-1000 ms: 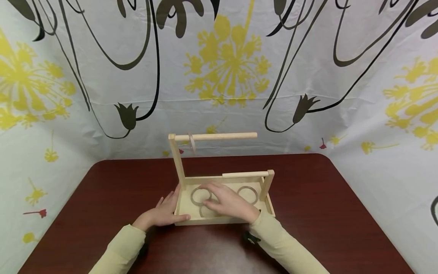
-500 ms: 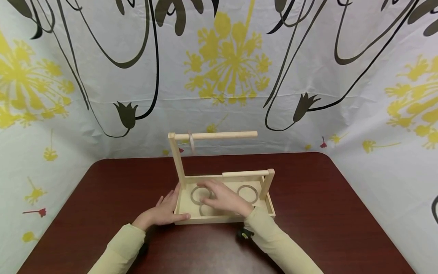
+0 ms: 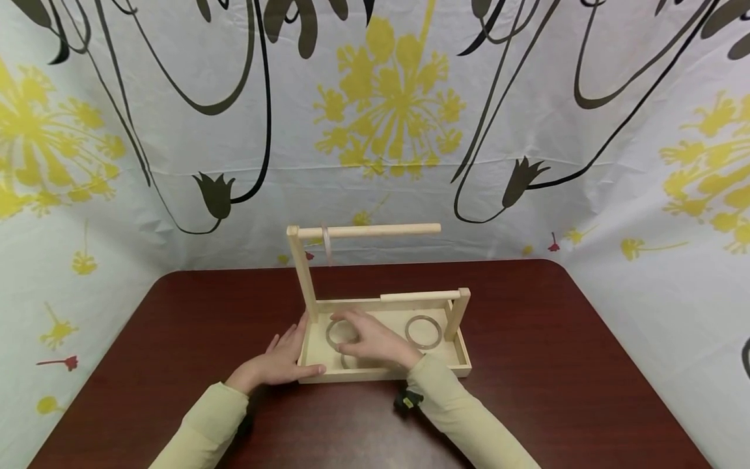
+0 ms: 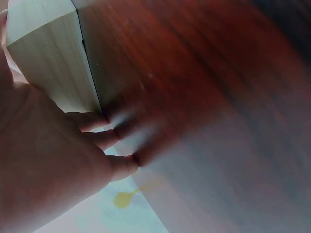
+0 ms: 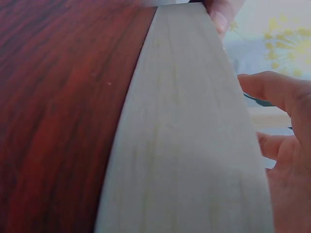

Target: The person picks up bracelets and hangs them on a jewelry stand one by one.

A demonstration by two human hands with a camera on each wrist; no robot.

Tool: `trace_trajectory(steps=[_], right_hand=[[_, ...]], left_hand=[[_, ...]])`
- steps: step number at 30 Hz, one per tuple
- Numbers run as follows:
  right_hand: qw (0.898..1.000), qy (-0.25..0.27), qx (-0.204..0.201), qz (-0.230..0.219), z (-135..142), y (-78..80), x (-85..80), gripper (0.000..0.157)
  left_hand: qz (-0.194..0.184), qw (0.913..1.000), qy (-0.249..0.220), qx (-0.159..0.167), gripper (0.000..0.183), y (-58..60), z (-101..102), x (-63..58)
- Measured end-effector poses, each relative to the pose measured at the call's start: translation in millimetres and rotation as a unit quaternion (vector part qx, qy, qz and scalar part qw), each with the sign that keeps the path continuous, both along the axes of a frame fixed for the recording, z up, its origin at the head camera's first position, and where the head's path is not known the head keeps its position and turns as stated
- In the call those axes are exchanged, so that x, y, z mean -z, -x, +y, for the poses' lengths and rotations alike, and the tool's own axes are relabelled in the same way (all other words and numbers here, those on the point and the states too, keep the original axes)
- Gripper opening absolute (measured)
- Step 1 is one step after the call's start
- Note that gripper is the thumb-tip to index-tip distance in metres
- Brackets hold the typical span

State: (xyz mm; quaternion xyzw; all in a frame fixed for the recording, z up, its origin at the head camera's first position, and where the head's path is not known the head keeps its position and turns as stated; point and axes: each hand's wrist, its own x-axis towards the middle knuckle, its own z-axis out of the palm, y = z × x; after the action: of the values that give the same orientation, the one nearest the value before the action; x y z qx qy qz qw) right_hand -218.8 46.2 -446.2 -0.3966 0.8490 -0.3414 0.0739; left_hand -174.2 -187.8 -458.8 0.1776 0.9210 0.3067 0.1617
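A wooden tray (image 3: 381, 376) carries a tall left post with a long peg (image 3: 375, 230) and a short right post with a lower peg (image 3: 418, 296). One ring (image 3: 327, 244) hangs on the upper peg near its post. Inside the tray lie a left ring (image 3: 329, 335), a right ring (image 3: 423, 332) and a third ring (image 3: 344, 362), mostly hidden. My left hand (image 3: 281, 363) rests against the tray's left end, fingers extended, thumb on the front rim. My right hand (image 3: 375, 339) is over the left ring, thumb and index finger apart; contact cannot be told.
The tray stands on a dark red-brown table (image 3: 515, 365). A patterned cloth (image 3: 398, 98) hangs behind and at both sides. In the right wrist view the tray's front wall (image 5: 180, 121) fills the middle.
My right hand has shifted slightly left and its thumb has come nearer the left ring. The left hand, tray and rings keep their places.
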Motion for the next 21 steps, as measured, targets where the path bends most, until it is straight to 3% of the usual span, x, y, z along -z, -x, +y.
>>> trace_trajectory(steps=[14,21], right_hand=[[1.000,0.015,0.018,0.008,-5,2.9,9.3,0.057],[1.000,0.010,0.026,-0.012,-5,4.3,13.9,0.061]], left_hand=[[0.010,0.9999,-0.005,0.003,0.112,0.1,0,-0.5],[0.010,0.9999,-0.002,0.002,0.112,0.4,-1,-0.3]])
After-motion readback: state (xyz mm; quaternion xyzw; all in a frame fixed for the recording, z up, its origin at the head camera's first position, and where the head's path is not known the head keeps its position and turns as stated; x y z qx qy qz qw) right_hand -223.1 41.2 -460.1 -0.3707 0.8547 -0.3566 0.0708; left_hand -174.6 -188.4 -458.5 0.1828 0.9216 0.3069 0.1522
